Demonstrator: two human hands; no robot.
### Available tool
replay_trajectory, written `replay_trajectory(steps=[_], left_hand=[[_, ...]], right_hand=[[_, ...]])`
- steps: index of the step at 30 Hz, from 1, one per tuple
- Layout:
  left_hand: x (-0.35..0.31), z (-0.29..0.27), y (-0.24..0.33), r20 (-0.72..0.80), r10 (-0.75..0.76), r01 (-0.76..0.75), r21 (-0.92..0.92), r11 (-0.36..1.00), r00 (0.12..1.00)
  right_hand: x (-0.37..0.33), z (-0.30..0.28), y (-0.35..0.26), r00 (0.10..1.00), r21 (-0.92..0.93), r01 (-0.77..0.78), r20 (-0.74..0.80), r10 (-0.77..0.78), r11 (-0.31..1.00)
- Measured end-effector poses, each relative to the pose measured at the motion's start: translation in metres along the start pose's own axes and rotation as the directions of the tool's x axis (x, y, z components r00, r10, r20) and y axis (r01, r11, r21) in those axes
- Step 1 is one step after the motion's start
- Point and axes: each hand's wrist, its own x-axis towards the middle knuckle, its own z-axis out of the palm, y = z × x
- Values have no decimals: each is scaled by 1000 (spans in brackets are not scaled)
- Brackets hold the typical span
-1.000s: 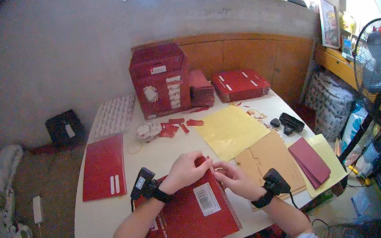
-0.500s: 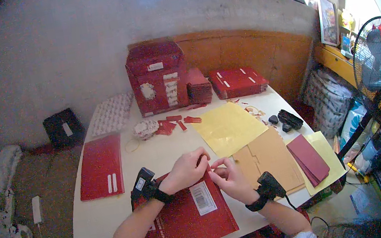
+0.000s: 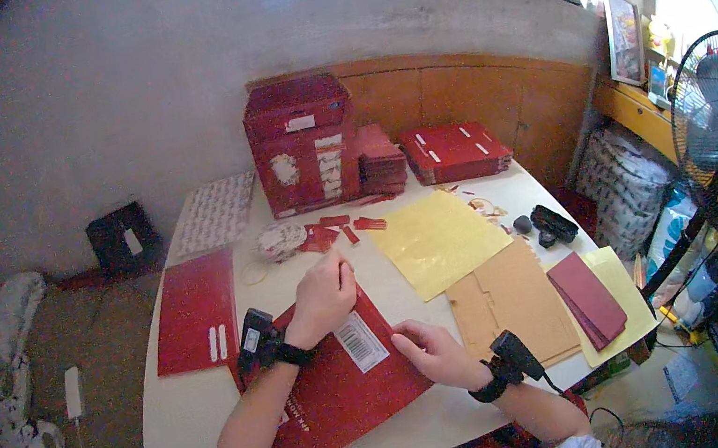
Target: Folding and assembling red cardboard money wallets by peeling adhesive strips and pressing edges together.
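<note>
A flat red cardboard piece [image 3: 342, 407] with a white barcode label [image 3: 360, 342] lies turned at an angle at the table's near edge. Over its far edge, my left hand [image 3: 324, 298] is closed, fingertips pinched together and pointing away from me. A small pale bit shows at those fingertips, too small to name. My right hand [image 3: 438, 353] grips the cardboard's right edge, thumb on top, with the other fingers partly hidden. Each wrist wears a black strap with a small black device.
A red box [image 3: 304, 148] stands at the back beside stacked red cardboard [image 3: 456, 151]. Red scraps [image 3: 323, 235] lie near a yellow sheet [image 3: 443, 243]. Brown cardboard [image 3: 511, 308] and maroon strips [image 3: 588, 304] are at right, another red panel [image 3: 195, 313] at left.
My hands have moved apart: the left went left and away from me, the right slightly down to the cardboard's edge. The red cardboard has turned and shifted left.
</note>
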Motion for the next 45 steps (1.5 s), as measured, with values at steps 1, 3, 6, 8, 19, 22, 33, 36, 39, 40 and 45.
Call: replay_trajectory(steps=[1, 3, 6, 8, 19, 22, 33, 36, 39, 40, 45], left_hand=[[0, 0, -1, 0, -3, 3, 1, 1000, 1000], [-1, 0, -3, -5, 29, -29, -27, 999, 1000], [0, 1, -6, 4, 35, -34, -56, 998, 999], [1, 3, -8, 19, 24, -22, -59, 998, 1000], [3, 2, -13, 55, 47, -39, -128, 991, 997], [4, 2, -14, 68, 53, -43, -135, 990, 996], [0, 4, -8, 83, -2, 8, -78, 997, 997], [-3, 6, -4, 18, 19, -19, 0, 1000, 1000], [-5, 13, -2, -25, 7, -5, 85, 996, 1000], [-5, 14, -1, -23, 7, -5, 83, 997, 1000], [-7, 10, 2, 77, -21, 17, 48, 999, 997]], right_hand=[[0, 1, -1, 1000, -15, -6, -10, 6, 1000], [0, 1, 0, 1000, -15, -23, -2, 23, 1000], [0, -1, 2, 999, -10, -43, 16, 43, 999], [1, -2, 6, 998, -3, -49, 26, 49, 999], [5, -8, 11, 971, 244, -207, 171, 168, 948], [5, -10, 9, 965, 303, -219, 208, 160, 927], [3, -8, 1, 971, 294, -223, 147, 187, 929], [4, -7, 1, 984, 278, -176, 84, 159, 944], [6, -8, 15, 996, 199, -81, 46, 73, 977], [7, -8, 18, 1000, 146, -8, 25, 5, 989], [6, -12, 11, 981, 227, -185, 103, 165, 956]])
